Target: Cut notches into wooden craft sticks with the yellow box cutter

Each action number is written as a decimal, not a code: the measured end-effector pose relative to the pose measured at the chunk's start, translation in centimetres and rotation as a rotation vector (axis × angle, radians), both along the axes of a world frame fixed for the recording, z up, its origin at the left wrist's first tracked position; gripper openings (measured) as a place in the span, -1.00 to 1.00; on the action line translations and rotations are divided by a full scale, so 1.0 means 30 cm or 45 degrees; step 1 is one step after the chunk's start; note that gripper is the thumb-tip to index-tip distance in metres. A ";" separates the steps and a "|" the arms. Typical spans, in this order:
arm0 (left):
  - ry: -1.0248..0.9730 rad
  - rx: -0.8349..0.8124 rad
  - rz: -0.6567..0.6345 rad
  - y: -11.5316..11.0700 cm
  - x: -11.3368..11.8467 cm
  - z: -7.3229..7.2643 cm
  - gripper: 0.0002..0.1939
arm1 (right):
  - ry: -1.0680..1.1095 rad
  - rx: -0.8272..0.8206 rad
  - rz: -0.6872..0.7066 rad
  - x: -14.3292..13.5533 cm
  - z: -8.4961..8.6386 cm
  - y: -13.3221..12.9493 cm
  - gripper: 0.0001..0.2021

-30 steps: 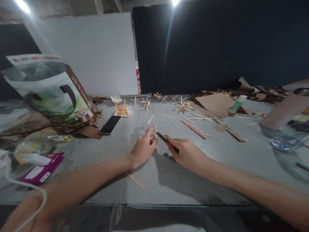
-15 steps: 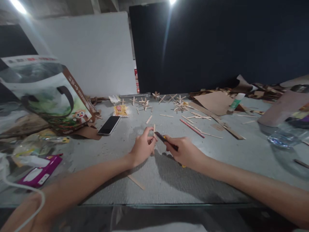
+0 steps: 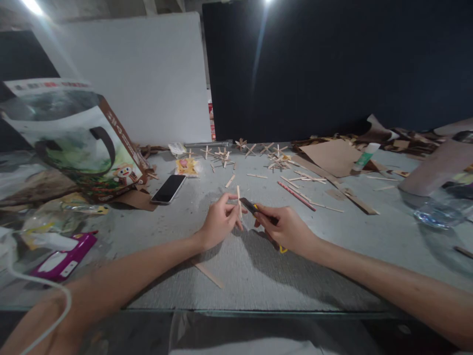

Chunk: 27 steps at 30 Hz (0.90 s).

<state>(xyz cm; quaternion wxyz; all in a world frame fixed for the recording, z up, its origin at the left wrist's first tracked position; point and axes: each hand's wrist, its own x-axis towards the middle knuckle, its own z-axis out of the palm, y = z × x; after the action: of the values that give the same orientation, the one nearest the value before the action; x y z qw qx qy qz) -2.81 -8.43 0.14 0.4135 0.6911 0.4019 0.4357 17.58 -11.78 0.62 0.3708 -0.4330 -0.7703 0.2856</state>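
Observation:
Near the middle of the table, my left hand (image 3: 220,220) pinches a small wooden stick (image 3: 238,194) and holds it nearly upright. My right hand (image 3: 286,228) is closed round a utility knife (image 3: 249,204), whose yellow parts show by the fingers and below the palm. The dark blade points left and lies close beside the stick; whether it touches cannot be made out. Beyond my hands lie a short stick piece (image 3: 230,181) and a flat stick (image 3: 257,176). Another wooden strip (image 3: 208,274) rests under my left forearm.
Stick crosses (image 3: 222,157) and loose sticks (image 3: 310,178) lie at the back, with a red striped straw (image 3: 296,195). At left are a phone (image 3: 169,189), a large printed bag (image 3: 84,148) and a purple device (image 3: 66,256). Cardboard (image 3: 327,157) and a glue stick (image 3: 366,157) stand right.
The stick now shows more of its length, and the fingers of my left hand have shifted on it. The knife stays beside it. The whole view has moved slightly.

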 end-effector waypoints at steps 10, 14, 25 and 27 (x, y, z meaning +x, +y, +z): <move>-0.150 -0.049 0.058 0.011 0.008 0.008 -0.63 | -0.005 -0.052 -0.008 -0.003 0.012 -0.008 -0.71; -0.100 -0.022 0.087 0.023 0.003 0.004 -0.58 | 0.008 -0.112 0.021 -0.005 0.006 -0.007 -0.70; -0.082 0.038 0.138 0.016 0.002 0.025 -0.52 | 0.124 -0.251 0.042 -0.009 0.017 -0.023 -0.65; -0.057 0.041 0.149 0.015 0.001 0.024 -0.51 | 0.169 -0.310 0.064 -0.012 0.024 -0.026 -0.64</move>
<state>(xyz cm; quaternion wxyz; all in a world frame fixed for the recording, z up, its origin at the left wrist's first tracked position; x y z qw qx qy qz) -2.77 -7.97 0.85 0.3852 0.6631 0.4252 0.4808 17.21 -12.57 1.33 0.3584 -0.4354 -0.7144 0.4141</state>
